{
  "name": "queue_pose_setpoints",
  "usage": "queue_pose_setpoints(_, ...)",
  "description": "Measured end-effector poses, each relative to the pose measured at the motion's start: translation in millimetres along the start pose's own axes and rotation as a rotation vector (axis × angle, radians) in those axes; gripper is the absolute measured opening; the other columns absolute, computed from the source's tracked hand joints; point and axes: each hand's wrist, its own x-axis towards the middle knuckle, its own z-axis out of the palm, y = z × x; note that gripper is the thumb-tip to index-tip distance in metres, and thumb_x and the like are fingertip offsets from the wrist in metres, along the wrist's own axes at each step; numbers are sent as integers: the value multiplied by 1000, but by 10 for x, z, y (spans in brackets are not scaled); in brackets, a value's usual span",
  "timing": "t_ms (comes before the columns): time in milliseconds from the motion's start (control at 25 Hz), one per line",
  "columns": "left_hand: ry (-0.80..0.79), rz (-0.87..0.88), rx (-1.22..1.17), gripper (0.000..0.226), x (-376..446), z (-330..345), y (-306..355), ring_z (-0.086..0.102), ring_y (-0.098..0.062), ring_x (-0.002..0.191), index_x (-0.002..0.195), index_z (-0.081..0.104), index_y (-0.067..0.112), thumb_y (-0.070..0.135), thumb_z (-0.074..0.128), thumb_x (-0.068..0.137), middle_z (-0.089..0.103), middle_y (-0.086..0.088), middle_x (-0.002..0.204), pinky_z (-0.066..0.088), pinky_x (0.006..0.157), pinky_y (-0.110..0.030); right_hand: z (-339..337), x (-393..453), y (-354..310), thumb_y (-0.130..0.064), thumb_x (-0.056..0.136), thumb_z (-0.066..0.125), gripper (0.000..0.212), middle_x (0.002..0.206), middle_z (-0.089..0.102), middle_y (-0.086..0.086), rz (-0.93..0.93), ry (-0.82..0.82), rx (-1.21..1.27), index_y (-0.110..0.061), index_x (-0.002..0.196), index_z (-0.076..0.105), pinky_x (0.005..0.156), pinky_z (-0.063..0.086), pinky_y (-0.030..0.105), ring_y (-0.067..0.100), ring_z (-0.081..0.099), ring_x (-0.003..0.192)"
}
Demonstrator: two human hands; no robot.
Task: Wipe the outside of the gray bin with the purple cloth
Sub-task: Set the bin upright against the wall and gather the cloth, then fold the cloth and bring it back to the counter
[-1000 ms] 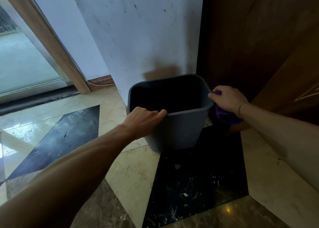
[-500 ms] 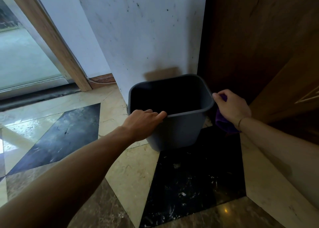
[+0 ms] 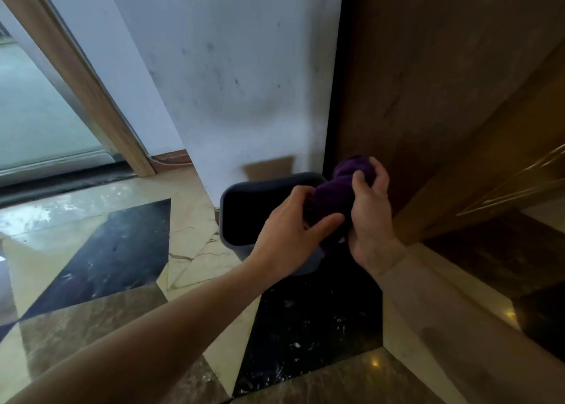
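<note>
A: Gray bin (image 3: 244, 208), where is it in this picture?

B: It stands on the marble floor (image 3: 101, 251) against the foot of a white wall (image 3: 232, 82), behind and partly below both hands. Only its rim, dark inside and a strip of outer wall show; the hands hide the rest.

A: Start at the left. What is there?

B: Far left of the hands, a glass door (image 3: 33, 119) in a slanted wooden frame (image 3: 91, 98). Below it, cream, black and brown floor tiles.

A: And the left hand (image 3: 290, 235)?

B: Its arm comes up from the lower left. The fingers (image 3: 324, 223) curl onto the near end of the purple cloth (image 3: 333, 196), pinching it. Whether the palm touches the bin cannot be told.

A: The cloth itself?

B: Bunched into a thick roll between the two hands, held above the bin's right rim, apart from its outer wall.

A: The right hand (image 3: 370, 217)?

B: Just right of the left one. Its fingers (image 3: 360, 179) wrap over the roll's far end, clenched on it.

A: Further right?

B: A dark brown wooden door (image 3: 443, 82) stands beside the hand.
</note>
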Motion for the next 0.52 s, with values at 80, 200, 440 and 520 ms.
queue_pose_setpoints(80, 18, -83, -117, 33, 113, -395, 439, 65, 1, 84, 110, 49, 38, 42, 68, 84, 67, 17, 93, 54, 76, -26, -12, -320, -574, -23, 99, 53, 59, 149, 37, 5, 37, -118, 82, -53, 144, 28, 101, 50, 53, 33, 55, 123)
queue_pose_setpoints(200, -98, -56, -122, 25, 283, -1135, 1220, 60, 9, 86, 101, 56, 41, 19, 62, 91, 65, 18, 93, 48, 78, -18, -169, -695, -1456, -10, 85, 65, 79, 144, 46, -1, 120, -317, 117, -62, 136, 35, 104, 47, 52, 26, 55, 126)
queue_pose_setpoints(440, -176, -29, -132, 20, 499, -2538, 3098, 54, 6, 94, 100, 54, 41, 21, 51, 99, 57, 13, 107, 44, 83, -15, -237, -1360, -3410, -6, 80, 78, 39, 99, 66, 3, -57, -332, -364, -43, 92, 70, 67, 57, 28, 21, 70, 83)
queue_pose_setpoints(520, -204, -50, -187, 16, 558, -2894, 3616, 59, 5, 89, 102, 57, 37, 23, 49, 100, 66, 15, 99, 48, 82, -25, -197, -1501, -4024, -12, 84, 74, 26, 105, 51, -3, -152, -292, -539, -35, 86, 62, 73, 54, 23, 21, 64, 91)
